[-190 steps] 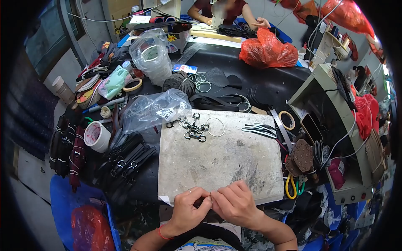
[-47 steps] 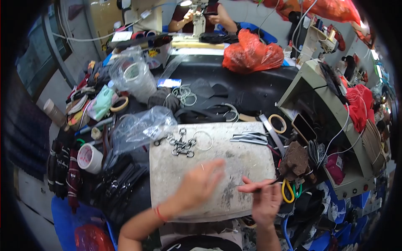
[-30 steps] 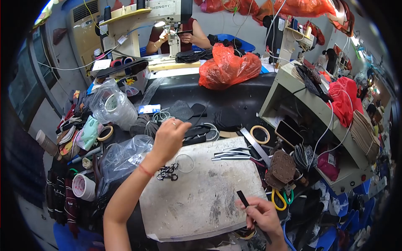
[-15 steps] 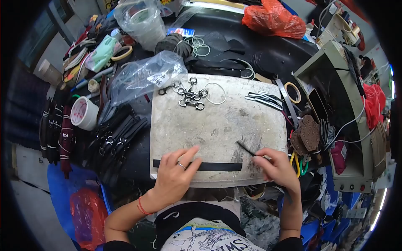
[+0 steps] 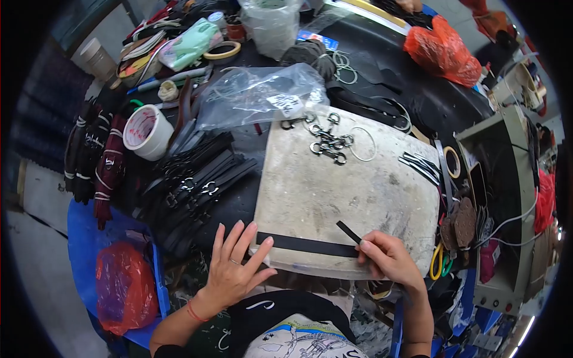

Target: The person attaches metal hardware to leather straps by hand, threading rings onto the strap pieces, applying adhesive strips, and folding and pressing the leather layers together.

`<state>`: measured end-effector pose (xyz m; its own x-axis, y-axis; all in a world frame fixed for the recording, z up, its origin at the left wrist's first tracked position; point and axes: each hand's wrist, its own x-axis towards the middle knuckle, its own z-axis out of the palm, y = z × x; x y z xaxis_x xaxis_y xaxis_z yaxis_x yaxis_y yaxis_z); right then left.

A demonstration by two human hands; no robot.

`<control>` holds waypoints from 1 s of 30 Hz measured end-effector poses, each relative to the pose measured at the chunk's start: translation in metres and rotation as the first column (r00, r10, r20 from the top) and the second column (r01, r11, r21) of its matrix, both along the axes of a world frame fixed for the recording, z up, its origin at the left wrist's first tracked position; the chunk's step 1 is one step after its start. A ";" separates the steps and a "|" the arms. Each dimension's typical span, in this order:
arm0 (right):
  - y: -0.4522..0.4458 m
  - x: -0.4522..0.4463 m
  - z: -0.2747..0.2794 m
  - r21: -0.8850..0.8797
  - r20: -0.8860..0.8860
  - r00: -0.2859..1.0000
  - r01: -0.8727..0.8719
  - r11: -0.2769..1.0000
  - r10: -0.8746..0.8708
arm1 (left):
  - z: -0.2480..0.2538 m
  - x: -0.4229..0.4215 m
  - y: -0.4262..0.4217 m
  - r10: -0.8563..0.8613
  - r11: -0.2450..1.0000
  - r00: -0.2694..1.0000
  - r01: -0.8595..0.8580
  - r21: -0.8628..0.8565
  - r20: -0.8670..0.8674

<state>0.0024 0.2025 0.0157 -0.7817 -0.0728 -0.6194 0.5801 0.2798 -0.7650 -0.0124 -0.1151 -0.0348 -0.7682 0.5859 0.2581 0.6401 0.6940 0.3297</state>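
Observation:
A long flat black strap [image 5: 307, 243] lies across the near side of a pale, scuffed work board [image 5: 334, 191]. My left hand [image 5: 237, 265] is open, fingers spread, at the strap's left end by the board's edge. My right hand [image 5: 388, 256] pinches a short, narrow black strip [image 5: 347, 230] between thumb and fingers, close to the strap's right end. Farther up the board lies a cluster of metal snap hooks [image 5: 327, 142] with a thin white loop [image 5: 376, 146] beside it. Several narrow black-and-white strips [image 5: 421, 168] rest at the board's right side.
Left of the board lie black straps with metal fittings [image 5: 200, 185] and a white tub [image 5: 149, 132]. A clear plastic bag [image 5: 256, 95] overlaps the board's far edge. Yellow-handled scissors [image 5: 437, 261] and a grey metal housing [image 5: 519, 209] stand right. A blue bin [image 5: 83, 262] is lower left.
The view has swung, so the board appears farther right. My left hand has shifted left along the strap with its fingers spreading. My right hand has brought the short strip close to the strap's right end.

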 end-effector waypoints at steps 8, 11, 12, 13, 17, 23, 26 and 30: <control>-0.066 -0.041 0.006 -0.029 -0.018 0.948 -0.317 0.948 0.316 | -0.015 0.008 -0.002 0.188 0.967 0.981 -0.178 0.184 -0.040; -0.083 -0.056 0.002 -0.010 0.032 0.913 -0.406 0.914 0.406 | -0.017 0.011 -0.003 0.182 0.968 0.982 -0.171 0.184 -0.046; -0.086 -0.059 0.000 0.006 0.027 0.898 -0.440 0.898 0.440 | -0.019 0.011 -0.004 0.175 0.969 0.984 -0.163 0.188 -0.046; -0.087 -0.061 -0.001 0.018 0.034 0.893 -0.450 0.893 0.449 | -0.020 0.012 -0.005 0.176 0.969 0.983 -0.165 0.185 -0.048; -0.088 -0.063 -0.002 0.045 0.079 0.886 -0.461 0.886 0.457 | -0.024 0.014 -0.006 0.153 0.976 0.986 -0.140 0.169 -0.066; -0.089 -0.064 0.000 0.055 0.071 0.885 -0.464 0.884 0.460 | -0.018 0.010 -0.012 0.065 0.997 0.993 -0.060 0.050 -0.101; -0.089 -0.064 0.000 0.050 0.082 0.890 -0.453 0.890 0.448 | -0.018 0.010 -0.012 0.047 0.998 0.995 -0.043 0.046 -0.085; -0.090 -0.063 0.000 0.051 0.060 0.892 -0.451 0.891 0.448 | -0.018 0.011 -0.012 0.040 0.998 0.997 -0.037 0.052 -0.063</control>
